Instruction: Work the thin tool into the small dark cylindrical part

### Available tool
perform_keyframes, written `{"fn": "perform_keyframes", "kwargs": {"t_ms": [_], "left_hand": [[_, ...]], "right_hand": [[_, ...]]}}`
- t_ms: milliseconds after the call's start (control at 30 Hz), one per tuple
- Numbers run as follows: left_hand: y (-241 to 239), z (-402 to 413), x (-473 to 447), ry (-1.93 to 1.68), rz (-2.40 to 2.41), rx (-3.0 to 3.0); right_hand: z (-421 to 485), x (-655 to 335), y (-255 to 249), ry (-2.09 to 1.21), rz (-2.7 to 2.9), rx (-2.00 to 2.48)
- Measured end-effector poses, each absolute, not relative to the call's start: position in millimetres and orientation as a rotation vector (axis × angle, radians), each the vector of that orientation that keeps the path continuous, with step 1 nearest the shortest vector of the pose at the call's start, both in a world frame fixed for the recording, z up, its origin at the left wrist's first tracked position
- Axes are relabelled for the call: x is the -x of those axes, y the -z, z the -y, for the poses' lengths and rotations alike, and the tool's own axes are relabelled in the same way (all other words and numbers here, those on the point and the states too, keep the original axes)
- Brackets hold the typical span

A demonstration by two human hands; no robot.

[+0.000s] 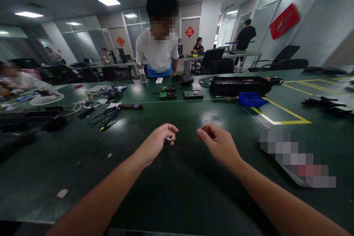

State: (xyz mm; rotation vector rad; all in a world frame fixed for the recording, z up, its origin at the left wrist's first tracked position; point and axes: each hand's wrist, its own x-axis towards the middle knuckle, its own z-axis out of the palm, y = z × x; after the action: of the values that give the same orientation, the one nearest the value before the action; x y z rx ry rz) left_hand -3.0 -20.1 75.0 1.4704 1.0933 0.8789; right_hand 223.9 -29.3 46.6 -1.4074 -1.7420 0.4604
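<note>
Over the dark green table [177, 191], my left hand [159, 139] is closed with its fingers curled around a small white ring [169, 137]. The ring's exact kind does not show. A short gap to the right, my right hand [218, 141] is also closed, thumb against curled fingers. Something small and dark may sit inside its fingers, too shadowed to name. Both hands are above the table, apart from each other. Beyond them lie hard drives with green circuit boards, one [167, 94] at left and another [193, 94] at right.
A blue bin [252, 99] stands in front of a long black housing [240, 85]. Black cables [106, 118] and an electric screwdriver [129, 106] lie at the left. A blurred-out pale object [295, 162] is at right. Across the table stands a person [158, 51] in a white shirt.
</note>
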Motion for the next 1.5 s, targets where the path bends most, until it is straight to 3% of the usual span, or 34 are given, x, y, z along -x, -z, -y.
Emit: {"fn": "perform_keyframes", "kwargs": {"t_ms": [133,367,800,1033,1267,1500], "left_hand": [[-48,28,-24,-0.636,-1.267,-1.792],[-11,18,-17,-0.663,-1.284,-2.099],[-7,-1,-4,-0.906,-1.246,-1.973],[-6,-1,-4,-0.908,-1.193,-2.021],[-9,0,-2,-0.890,-1.194,-2.039],[-8,1,-2,-0.834,-1.203,-2.126]], "right_hand": [[30,-223,-47,-0.477,1.749,1.391],[33,-224,-47,-0.450,1.747,1.369],[29,-222,-40,-0.851,1.500,1.101],[30,-222,-38,-0.823,1.539,1.143],[32,-225,-45,-0.566,1.655,1.407],[33,-223,-48,-0.647,1.737,1.320]]}}
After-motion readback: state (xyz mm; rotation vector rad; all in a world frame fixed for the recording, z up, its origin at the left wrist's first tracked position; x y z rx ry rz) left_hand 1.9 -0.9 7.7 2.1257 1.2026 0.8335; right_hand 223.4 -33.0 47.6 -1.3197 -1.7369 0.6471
